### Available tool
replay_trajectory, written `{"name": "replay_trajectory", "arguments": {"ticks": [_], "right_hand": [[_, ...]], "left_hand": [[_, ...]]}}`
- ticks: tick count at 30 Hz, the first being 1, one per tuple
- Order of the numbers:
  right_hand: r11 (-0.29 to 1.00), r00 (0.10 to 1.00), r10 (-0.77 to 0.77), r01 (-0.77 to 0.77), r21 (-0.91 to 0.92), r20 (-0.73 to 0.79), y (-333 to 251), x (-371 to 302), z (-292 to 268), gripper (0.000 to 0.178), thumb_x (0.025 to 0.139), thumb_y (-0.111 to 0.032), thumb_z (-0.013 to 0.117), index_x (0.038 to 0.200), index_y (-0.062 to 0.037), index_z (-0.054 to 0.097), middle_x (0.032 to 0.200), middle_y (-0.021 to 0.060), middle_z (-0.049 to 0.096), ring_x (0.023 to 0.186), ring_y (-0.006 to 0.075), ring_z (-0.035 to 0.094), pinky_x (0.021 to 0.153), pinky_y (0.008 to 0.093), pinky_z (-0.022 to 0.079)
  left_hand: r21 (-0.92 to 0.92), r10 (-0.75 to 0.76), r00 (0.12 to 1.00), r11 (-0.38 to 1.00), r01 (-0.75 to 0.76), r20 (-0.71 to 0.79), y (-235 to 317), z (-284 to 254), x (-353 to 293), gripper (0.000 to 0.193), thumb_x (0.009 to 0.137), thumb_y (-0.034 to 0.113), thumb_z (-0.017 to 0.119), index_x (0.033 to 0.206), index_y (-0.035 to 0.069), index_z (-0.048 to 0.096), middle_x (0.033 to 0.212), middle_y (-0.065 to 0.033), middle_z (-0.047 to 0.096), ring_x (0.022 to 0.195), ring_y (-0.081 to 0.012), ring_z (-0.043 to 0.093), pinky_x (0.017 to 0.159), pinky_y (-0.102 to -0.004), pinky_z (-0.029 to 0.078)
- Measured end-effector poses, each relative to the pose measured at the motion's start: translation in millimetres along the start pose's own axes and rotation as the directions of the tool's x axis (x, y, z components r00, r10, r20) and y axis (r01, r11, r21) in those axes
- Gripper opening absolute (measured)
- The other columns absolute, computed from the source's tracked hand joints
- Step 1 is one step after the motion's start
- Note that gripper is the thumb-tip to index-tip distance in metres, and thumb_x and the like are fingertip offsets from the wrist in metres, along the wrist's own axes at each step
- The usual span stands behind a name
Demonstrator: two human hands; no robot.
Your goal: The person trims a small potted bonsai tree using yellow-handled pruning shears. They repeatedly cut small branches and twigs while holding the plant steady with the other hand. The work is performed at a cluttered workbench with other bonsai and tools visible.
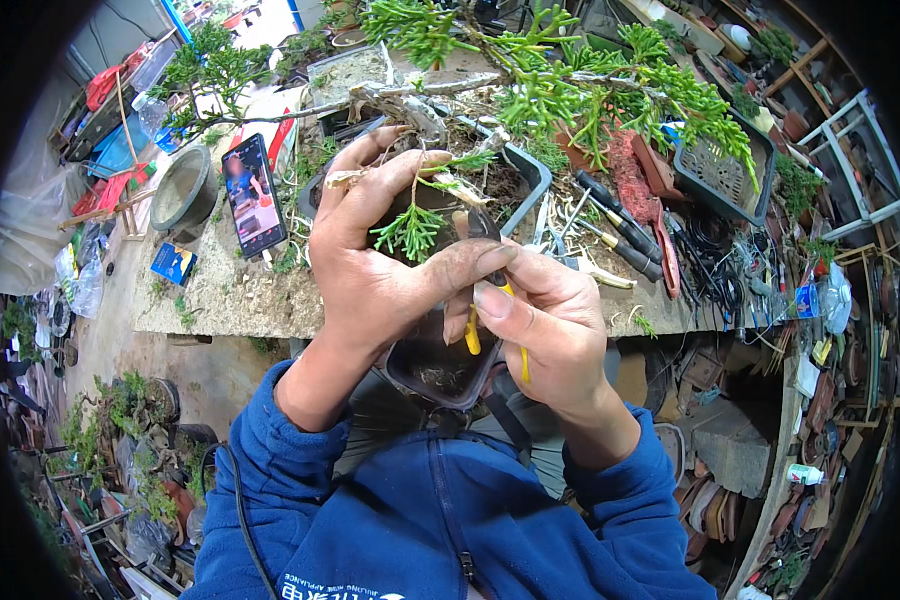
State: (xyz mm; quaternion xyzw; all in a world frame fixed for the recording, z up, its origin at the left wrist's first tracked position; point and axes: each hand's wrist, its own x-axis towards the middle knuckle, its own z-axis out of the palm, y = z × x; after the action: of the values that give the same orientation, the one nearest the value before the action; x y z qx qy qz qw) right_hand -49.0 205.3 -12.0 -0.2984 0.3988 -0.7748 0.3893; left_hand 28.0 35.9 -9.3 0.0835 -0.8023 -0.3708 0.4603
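Note:
A small juniper tree (pixel 410 112) with bare, twisted wood and green sprays stands in a dark rectangular pot (pixel 542 180). My left hand (pixel 362 235) is curled around its lower branch, and a green sprig (pixel 410 232) hangs within the curve of the fingers. Its thumb reaches across and presses close to my right fingertips. My right hand (pixel 560 330) is closed on a small hand tool with yellow handles (pixel 525 366), probably pliers or cutters. Fingers hide most of the tool's dark head. Below the hands sits a dark plastic tray (pixel 440 378).
A phone (pixel 255 195) leans on the worktable (pixel 270 305) beside a round grey pot (pixel 186 188). Several hand tools (pixel 620 225) lie right of the juniper, near tangled black wire (pixel 715 255). A slotted plastic basket (pixel 725 165) stands behind them. Juniper foliage (pixel 620 90) overhangs the table.

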Motion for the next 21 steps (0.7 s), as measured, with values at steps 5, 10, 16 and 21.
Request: {"name": "replay_trajectory", "arguments": {"ticks": [5, 10, 16, 21], "right_hand": [[0.996, 1.000, 0.012, -0.013, 0.084, 0.013, 1, 0, -2, 0.039, 0.102, -0.005, 0.067, 0.137, 0.0118, 0.061, 0.095, 0.0129, 0.069, 0.081, 0.0189, 0.066, 0.074, 0.0287, 0.052], [0.644, 0.887, -0.459, 0.378, -0.665, 0.060, 13, 7, 4, 0.049, 0.099, 0.001, 0.071, 0.144, 0.0140, 0.058, 0.098, 0.0088, 0.070, 0.083, 0.0179, 0.067, 0.079, 0.0277, 0.053], [0.270, 0.700, -0.691, 0.478, -0.836, 0.177, 33, 20, 15, 0.040, 0.086, 0.001, 0.075, 0.124, 0.0089, 0.069, 0.095, 0.0192, 0.069, 0.079, 0.0378, 0.068, 0.071, 0.0424, 0.057], [0.187, 0.727, -0.637, 0.466, -0.865, 0.255, 34, 23, 15, 0.037, 0.083, -0.001, 0.074, 0.119, 0.0064, 0.070, 0.091, 0.0156, 0.064, 0.077, 0.0362, 0.064, 0.067, 0.0444, 0.054]], "left_hand": [[-0.032, 0.010, 1.000, 0.999, -0.011, -0.016, -2, 0, 0, 0.073, 0.063, 0.031, 0.104, 0.122, 0.000, 0.076, 0.129, -0.0189, 0.069, 0.136, -0.0330, 0.057, 0.110, -0.0442, 0.050], [-0.041, 0.080, 0.995, 0.996, -0.083, -0.067, -6, 3, 0, 0.067, 0.064, 0.032, 0.102, 0.119, 0.003, 0.079, 0.122, -0.0154, 0.075, 0.134, -0.0376, 0.060, 0.109, -0.0484, 0.052], [-0.015, 0.074, 0.997, 0.997, -0.075, -0.023, -6, -1, -2, 0.066, 0.070, 0.032, 0.097, 0.126, 0.002, 0.077, 0.129, -0.0195, 0.072, 0.137, -0.0373, 0.059, 0.111, -0.0487, 0.050], [-0.058, 0.017, 1.000, 0.998, -0.015, 0.025, -7, -5, -2, 0.058, 0.077, 0.024, 0.090, 0.129, 0.001, 0.077, 0.134, -0.0230, 0.069, 0.139, -0.0367, 0.057, 0.113, -0.0471, 0.047]]}}
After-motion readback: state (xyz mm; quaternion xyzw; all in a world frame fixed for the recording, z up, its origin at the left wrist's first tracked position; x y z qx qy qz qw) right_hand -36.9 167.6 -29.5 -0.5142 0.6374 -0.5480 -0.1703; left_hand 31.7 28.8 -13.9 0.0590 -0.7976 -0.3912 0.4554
